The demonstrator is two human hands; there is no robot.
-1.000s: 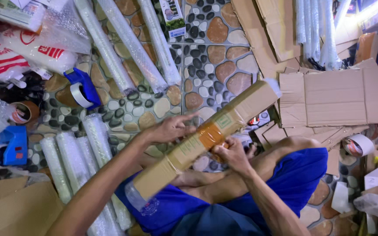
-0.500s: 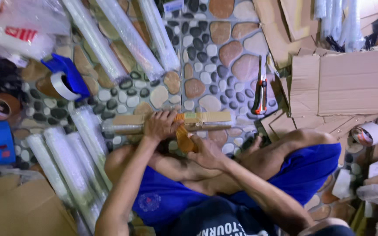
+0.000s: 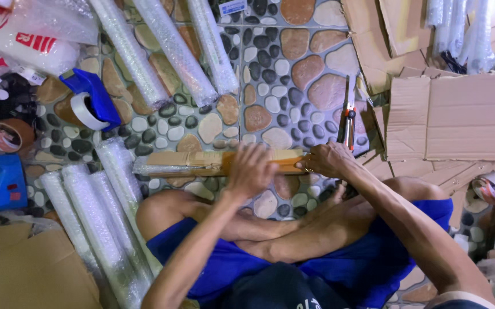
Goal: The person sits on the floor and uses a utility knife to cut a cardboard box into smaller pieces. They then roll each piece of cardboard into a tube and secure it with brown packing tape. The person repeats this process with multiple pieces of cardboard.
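A long, flat brown cardboard-wrapped parcel (image 3: 201, 162) lies on the pebble-patterned tiled floor (image 3: 293, 68), just in front of the seated person's crossed legs. Its long axis runs left to right across the floor, and its left end carries a skin of clear, crinkled plastic film. The left hand (image 3: 251, 170) lies palm down over the middle of the parcel, fingers curled loosely around the top, pressing on it. The right hand (image 3: 328, 159) closes around the parcel's right end, knuckles up, gripping it.

Just beyond that right hand, a slim red-handled utility knife (image 3: 347, 117) lies on the tiles, pointing away from the person. Rolls of bubble wrap (image 3: 167, 48), soft and dimpled, fan out near the far edge of the floor, and more lie beside the left knee. A blue tape dispenser with a white roll (image 3: 90, 102) sits to the left. Flattened corrugated cardboard sheets (image 3: 459, 114) pile up along the right edge.
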